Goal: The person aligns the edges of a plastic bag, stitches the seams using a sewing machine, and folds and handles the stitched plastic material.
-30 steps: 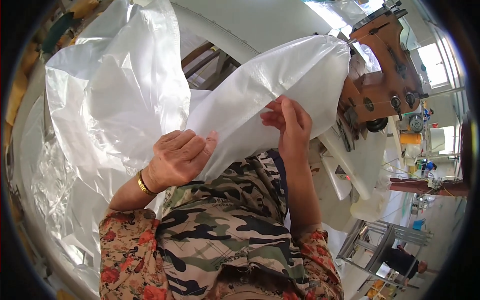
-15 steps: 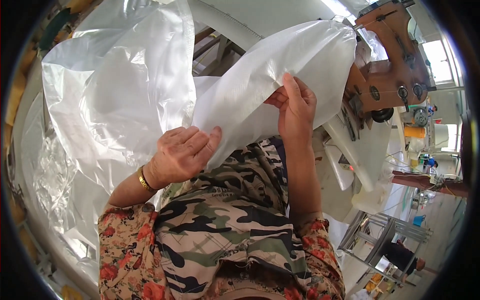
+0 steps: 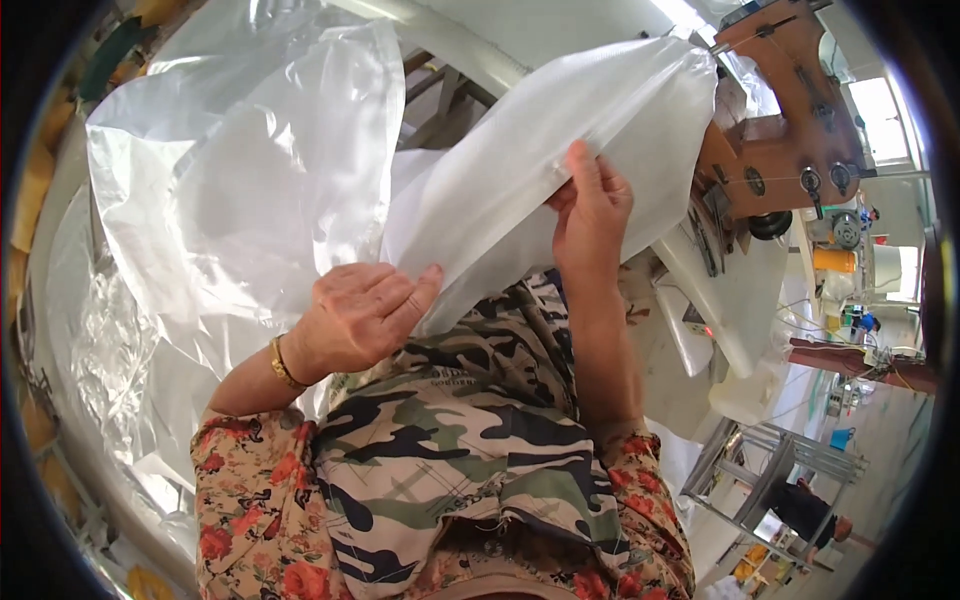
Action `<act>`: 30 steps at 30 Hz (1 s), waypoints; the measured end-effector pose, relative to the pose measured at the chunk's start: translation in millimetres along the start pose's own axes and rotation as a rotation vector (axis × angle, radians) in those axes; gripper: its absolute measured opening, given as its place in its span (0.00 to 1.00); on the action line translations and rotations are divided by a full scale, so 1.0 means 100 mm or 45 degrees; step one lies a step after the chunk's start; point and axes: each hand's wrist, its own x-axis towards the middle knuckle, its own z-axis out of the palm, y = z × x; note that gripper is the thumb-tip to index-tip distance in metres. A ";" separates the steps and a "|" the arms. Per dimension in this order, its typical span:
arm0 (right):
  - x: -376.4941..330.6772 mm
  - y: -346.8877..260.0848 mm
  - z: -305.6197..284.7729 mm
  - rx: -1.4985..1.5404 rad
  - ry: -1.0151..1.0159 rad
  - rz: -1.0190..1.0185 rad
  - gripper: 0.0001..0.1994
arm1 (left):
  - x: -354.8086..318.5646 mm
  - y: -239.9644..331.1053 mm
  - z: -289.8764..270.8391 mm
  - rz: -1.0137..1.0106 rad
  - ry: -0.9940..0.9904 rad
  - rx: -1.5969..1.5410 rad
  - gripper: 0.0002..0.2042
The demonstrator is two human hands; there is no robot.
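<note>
White sheet: long, translucent white, faintly woven plastic sheet [image 3: 500, 165], folded/rolled over on itself; lies under & btwn both hands' fingers, runs up-right past the R fingers to a gathered end by the machine

Handling: judging by looks, v. light, soft & floppy, creases easily, prob. slippery on the smooth face; not fragile, tho thin. Best hold = the folded edge, pinched thumb vs fingers, w/ 2 pts well apart so the span doesn't sag

R hand: R hand [image 3: 592, 215] nearly closed, thumb up on the folded edge, fingers curled underneath; sheet pinched btwn them

L hand: L hand [image 3: 360, 310] loosely curled, thumb stretched toward R fingers, against the sheet's near part; fingertips hidden, can't tell if it's gripped or only touched

Glossy film: big crinkled, shiny clear-white plastic film [image 3: 250, 190], left of & beyond the L fingers; can't tell if joined to the sheet

Machine: brown metal sewing machine [image 3: 765, 150] w/ dark knobs, right of & beyond R fingers, apart from them

Apron: green-black-beige camo cloth apron [image 3: 450, 440], nearer the body than both hands' fingers
</note>
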 end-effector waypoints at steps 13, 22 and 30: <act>-0.18 -0.03 0.21 0.169 -0.076 0.168 0.10 | 0.09 -0.11 -0.22 0.255 -0.079 0.203 0.06; -0.20 -0.04 0.21 0.405 0.023 0.028 0.08 | -0.03 -0.41 -0.72 0.193 -0.322 0.394 0.07; -0.32 -0.17 0.12 -0.311 -0.179 -0.339 0.13 | -0.20 -1.22 -1.16 -0.247 0.182 0.827 0.03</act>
